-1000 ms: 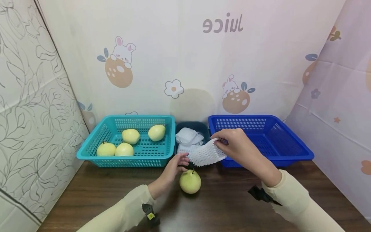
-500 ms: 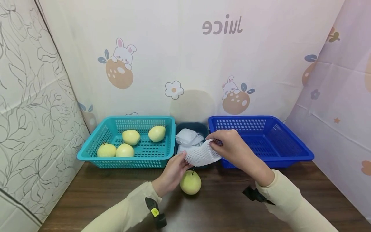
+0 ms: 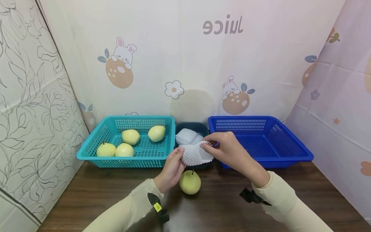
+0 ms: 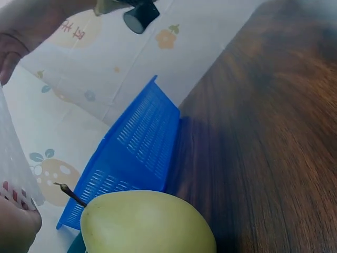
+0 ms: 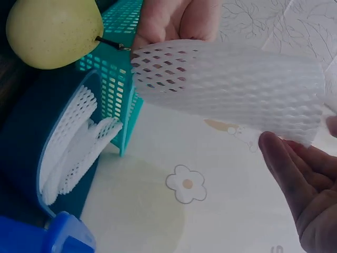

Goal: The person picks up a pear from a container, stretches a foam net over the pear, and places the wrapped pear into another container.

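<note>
Right of the pear (image 3: 190, 182), the table (image 3: 223, 209) has wide room for a hand to slide by, up to the right arm (image 3: 285, 203). There is room in front of the pear too. On its left, the left arm (image 3: 130, 204) blocks the way. Just behind it, the left hand (image 3: 171, 168) and right hand (image 3: 227, 147) hold the net (image 3: 192, 156) across the path. Farther back, the bin (image 3: 200, 126) sits tight between the green basket (image 3: 152, 163) and the blue basket (image 3: 278, 159). Back and right of the pear, a hand could dip into the blue basket from above.
</note>
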Motion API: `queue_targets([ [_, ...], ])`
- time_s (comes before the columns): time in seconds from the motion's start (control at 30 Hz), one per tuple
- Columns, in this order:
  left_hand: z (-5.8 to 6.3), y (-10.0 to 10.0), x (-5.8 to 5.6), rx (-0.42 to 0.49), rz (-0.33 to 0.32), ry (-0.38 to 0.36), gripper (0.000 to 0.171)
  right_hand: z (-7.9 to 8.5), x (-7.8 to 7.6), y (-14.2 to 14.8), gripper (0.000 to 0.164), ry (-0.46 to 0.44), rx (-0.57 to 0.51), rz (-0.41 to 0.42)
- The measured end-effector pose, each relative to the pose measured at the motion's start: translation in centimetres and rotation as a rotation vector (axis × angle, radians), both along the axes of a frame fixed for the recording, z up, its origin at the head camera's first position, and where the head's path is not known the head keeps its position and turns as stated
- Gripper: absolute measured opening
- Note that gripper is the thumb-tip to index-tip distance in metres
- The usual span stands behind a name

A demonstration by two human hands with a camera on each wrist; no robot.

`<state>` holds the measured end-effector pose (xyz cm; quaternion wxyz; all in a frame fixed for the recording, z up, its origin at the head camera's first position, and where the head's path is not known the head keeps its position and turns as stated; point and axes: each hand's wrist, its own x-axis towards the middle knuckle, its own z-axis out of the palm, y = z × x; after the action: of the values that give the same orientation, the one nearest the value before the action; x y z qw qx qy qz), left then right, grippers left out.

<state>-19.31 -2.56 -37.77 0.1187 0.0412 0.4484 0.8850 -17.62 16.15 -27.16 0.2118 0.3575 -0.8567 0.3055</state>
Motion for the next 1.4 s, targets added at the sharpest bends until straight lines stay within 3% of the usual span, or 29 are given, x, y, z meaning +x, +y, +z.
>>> queue_targets([
  [0.2,0.5,-0.5,0.1,0.104,-0.051,-0.039,0.042,-0.7,-0.3,0.6,0.019,-0.215,-0.254,-0.021],
  [0.4,1.2,-0.7,0.4,0.161,-0.089,-0.072,0.043,-3.8,-1.1,0.4,0.031,-0.587,-0.416,0.011],
  [0.6,1.5,-0.4,0.9,0.18,-0.165,-0.021,0.046,-6.6,-0.5,-1.1,0.05,-1.07,-0.618,0.144],
  [0.67,1.5,-0.4,1.0,0.171,-0.175,-0.005,0.047,-7.1,-0.3,-1.5,0.052,-1.168,-0.693,0.172],
  [0.8,1.3,-0.4,1.2,0.134,-0.163,0.005,0.04,-7.6,-0.2,-1.8,0.049,-1.241,-0.803,0.178],
  [0.93,1.1,-0.4,1.3,0.132,-0.14,0.0,0.022,-7.8,-0.4,-1.8,0.034,-1.266,-0.913,0.181],
  [1.03,0.9,-0.4,1.4,0.129,-0.141,-0.008,0.016,-7.9,-0.6,-1.8,0.022,-1.296,-1.016,0.233],
  [1.23,0.7,-0.6,1.3,0.112,-0.159,-0.021,0.033,-8.1,-0.8,-1.7,0.018,-1.361,-1.224,0.371],
  [1.4,0.9,-0.7,1.1,0.137,-0.156,-0.065,0.038,-8.2,-0.8,-1.6,0.023,-1.415,-1.254,0.419],
])
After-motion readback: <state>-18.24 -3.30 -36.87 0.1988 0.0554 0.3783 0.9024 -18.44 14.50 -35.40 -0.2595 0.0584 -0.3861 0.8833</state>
